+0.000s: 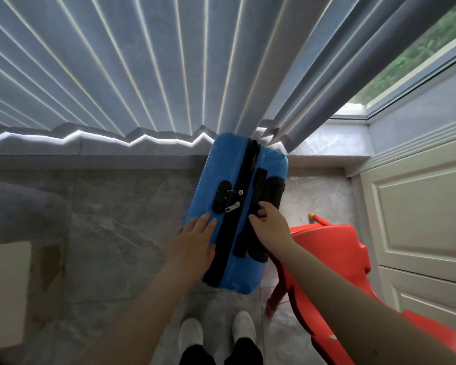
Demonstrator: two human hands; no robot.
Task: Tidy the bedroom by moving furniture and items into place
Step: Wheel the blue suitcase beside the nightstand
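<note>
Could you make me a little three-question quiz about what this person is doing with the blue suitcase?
1. True or false: the left hand lies flat on the blue suitcase.
2. What does the right hand grip?
A. the red plastic chair
B. the black handle
C. the grey curtain
3. Fill in: the chair stands on the suitcase's ____ side, seen from the person.

Key: 1 true; 2 B; 3 right.
</note>
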